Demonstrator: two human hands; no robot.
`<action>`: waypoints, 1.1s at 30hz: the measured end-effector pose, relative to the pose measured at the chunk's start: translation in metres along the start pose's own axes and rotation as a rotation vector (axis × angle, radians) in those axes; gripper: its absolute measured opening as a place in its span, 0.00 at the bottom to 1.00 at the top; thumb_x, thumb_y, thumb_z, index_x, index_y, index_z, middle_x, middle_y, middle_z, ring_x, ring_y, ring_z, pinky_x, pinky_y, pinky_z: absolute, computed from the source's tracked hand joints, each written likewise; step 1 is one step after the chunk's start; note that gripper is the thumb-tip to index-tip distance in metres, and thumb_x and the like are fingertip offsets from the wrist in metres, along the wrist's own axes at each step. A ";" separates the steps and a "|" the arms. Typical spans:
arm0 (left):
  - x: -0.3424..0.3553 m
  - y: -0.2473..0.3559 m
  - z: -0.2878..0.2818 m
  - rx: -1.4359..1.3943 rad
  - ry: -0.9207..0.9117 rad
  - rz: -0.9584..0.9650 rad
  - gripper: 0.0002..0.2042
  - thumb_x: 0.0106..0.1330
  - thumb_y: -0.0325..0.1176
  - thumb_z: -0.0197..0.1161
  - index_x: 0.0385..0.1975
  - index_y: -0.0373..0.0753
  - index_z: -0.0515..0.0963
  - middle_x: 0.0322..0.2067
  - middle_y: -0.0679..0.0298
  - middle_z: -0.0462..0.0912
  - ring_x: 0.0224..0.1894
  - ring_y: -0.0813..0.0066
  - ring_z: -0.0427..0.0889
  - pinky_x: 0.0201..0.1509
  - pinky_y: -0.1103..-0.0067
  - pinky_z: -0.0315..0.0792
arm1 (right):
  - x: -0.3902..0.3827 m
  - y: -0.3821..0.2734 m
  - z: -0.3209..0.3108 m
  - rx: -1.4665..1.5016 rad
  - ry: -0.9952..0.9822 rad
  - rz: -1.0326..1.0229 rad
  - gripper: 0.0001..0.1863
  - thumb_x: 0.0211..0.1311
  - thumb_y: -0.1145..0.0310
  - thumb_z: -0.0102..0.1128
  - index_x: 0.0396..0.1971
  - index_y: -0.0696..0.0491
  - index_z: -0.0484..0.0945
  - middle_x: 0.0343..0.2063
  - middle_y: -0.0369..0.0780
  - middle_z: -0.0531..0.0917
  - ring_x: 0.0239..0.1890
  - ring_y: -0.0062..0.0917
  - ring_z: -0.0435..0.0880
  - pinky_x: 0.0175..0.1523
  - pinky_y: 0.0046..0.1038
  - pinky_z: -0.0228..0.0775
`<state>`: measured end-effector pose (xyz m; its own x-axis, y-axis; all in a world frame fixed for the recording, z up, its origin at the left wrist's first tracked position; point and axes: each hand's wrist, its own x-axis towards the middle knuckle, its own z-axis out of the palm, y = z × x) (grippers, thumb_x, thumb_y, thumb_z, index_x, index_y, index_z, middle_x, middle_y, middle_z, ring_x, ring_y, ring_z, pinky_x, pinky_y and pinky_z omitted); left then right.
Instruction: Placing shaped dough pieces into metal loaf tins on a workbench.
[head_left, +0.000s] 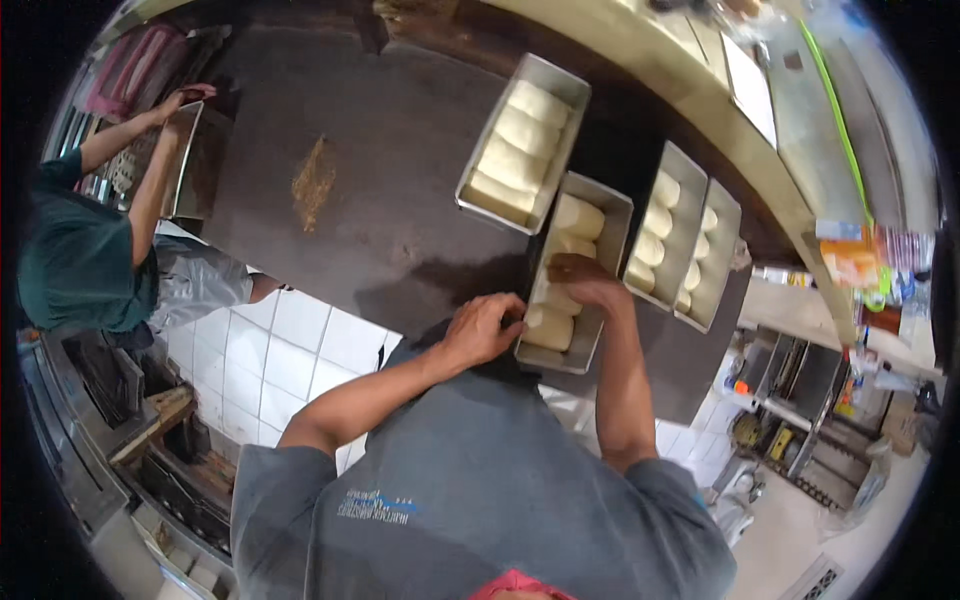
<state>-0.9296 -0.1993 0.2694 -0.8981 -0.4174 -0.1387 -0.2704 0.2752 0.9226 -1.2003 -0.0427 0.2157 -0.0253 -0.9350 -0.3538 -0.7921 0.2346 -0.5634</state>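
Observation:
A metal loaf pan (616, 222) directly in front of me holds several smooth, pale dough pieces (579, 216) in a row. My right hand (588, 280) reaches over the pan, its fingers stretched leftward across the middle dough; their tips are partly hidden. At the pan's near left side is my left hand (485, 328), empty, with loosely bent fingers and a gap between thumb and forefinger. Whether it touches the rim I cannot tell. Farther off, slightly left, another loaf pan (468, 190) is filled with similar dough pieces (527, 128).
Two more dough-filled pans (682, 228) (722, 255) stand to the right on the dark table (400, 130). Brown crumbs (313, 185) lie at left. Another person (85, 245) holds a metal pan (188, 160) and a pink cloth (200, 90) at the table's left end.

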 end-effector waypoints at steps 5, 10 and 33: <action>-0.009 0.010 0.000 0.012 -0.057 -0.022 0.11 0.61 0.30 0.71 0.41 0.36 0.82 0.35 0.60 0.88 0.32 0.59 0.85 0.37 0.68 0.77 | 0.056 0.023 -0.007 -0.144 0.001 -0.294 0.16 0.65 0.69 0.54 0.49 0.52 0.84 0.47 0.41 0.87 0.42 0.39 0.86 0.52 0.36 0.77; -0.004 0.014 -0.011 0.121 -0.063 0.005 0.12 0.61 0.32 0.71 0.44 0.37 0.83 0.36 0.60 0.88 0.32 0.60 0.85 0.37 0.69 0.77 | 0.100 0.067 0.003 1.212 0.522 0.050 0.14 0.68 0.73 0.50 0.47 0.54 0.84 0.42 0.37 0.86 0.39 0.22 0.79 0.45 0.24 0.71; 0.162 -0.037 -0.119 0.319 0.305 -0.075 0.12 0.67 0.37 0.68 0.44 0.38 0.87 0.24 0.59 0.88 0.20 0.68 0.80 0.27 0.70 0.77 | 0.077 0.103 -0.022 0.043 -0.088 -0.529 0.12 0.71 0.71 0.55 0.48 0.57 0.84 0.50 0.44 0.86 0.54 0.38 0.83 0.61 0.36 0.74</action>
